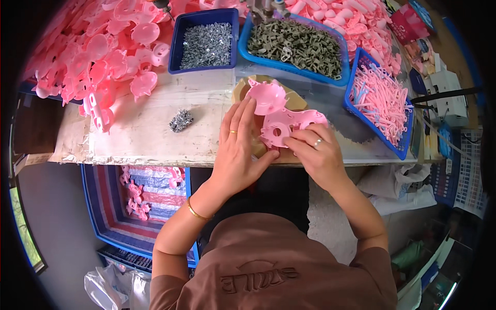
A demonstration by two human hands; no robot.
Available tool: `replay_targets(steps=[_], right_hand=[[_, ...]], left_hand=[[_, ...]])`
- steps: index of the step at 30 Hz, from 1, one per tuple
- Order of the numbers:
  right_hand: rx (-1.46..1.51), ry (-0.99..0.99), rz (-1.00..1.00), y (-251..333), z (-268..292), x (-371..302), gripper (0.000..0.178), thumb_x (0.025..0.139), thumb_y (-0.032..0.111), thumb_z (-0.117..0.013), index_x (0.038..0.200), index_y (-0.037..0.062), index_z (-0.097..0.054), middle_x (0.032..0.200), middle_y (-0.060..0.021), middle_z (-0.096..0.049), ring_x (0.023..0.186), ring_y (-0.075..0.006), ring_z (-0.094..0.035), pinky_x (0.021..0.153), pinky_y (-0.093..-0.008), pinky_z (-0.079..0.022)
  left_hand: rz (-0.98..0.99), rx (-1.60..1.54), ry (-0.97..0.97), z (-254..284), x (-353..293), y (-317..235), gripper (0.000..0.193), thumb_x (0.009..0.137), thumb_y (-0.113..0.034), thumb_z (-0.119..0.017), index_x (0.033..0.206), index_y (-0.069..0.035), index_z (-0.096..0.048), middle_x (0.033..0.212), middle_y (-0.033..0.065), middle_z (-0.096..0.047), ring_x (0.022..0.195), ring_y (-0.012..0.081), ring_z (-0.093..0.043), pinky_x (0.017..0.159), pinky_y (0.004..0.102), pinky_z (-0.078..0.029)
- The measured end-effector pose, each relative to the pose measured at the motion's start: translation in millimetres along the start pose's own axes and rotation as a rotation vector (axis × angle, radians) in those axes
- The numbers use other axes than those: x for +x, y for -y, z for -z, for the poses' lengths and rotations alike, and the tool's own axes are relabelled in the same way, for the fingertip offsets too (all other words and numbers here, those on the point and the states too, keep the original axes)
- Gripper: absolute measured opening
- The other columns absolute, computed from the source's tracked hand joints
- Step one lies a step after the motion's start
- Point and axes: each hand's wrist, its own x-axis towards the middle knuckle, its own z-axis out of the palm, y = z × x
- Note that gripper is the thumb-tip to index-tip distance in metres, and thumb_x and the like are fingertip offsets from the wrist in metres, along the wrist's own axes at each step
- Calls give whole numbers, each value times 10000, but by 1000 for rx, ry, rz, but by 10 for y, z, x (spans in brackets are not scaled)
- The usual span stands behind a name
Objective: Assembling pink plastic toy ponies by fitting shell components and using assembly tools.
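Note:
A pink plastic shell part [267,98] with a round cup and a wider lower section with a hole lies on a tan-yellow block [294,101] at the table's front edge. My left hand [237,142] steadies it from the left, fingers stretched along its side and thumb at its lower edge. From the right, my right hand [315,155] has its fingers closed on the part's lower right section. Whether a smaller piece sits under those fingertips is hidden.
Pink parts [98,51] heap up at the left. Behind stand a blue bin of small metal pieces [206,44] and a blue tray of olive-green clips [294,46]. Right is a basket of pink and blue sticks [380,103]. A metal-piece pile [181,120] lies left; below is a striped-lined crate [155,201].

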Motion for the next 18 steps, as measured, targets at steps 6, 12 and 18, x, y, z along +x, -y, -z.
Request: replay_targets(steps=[6, 12, 18], right_hand=[[33, -24, 30, -51, 6, 59, 293, 685, 49, -702, 975, 77, -736, 982, -15, -663, 888, -228, -593, 784, -359, -498], [3, 93, 43, -88, 4, 90, 324, 673, 39, -703, 995, 75, -723, 990, -19, -665, 906, -230, -599, 785, -359, -510], [204, 141, 15, -107, -42, 82, 304, 714, 13, -691, 1014, 65, -702, 1008, -53, -652, 968, -261, -597, 814, -367, -514]], left_hand=[[42, 45, 26, -61, -21, 13, 1046, 681, -160, -837, 1519, -3, -230, 1527, 217, -322, 1408, 418, -296, 1160, 480, -256], [16, 94, 20, -50, -14, -30, 1024, 682, -150, -830, 1523, -37, -258, 1564, 210, -264, 1419, 425, -276, 1161, 501, -279], [12, 54, 26, -53, -5, 12, 1014, 681, -141, -829, 1524, -44, -274, 1590, 216, -212, 1438, 434, -250, 1164, 504, -274]])
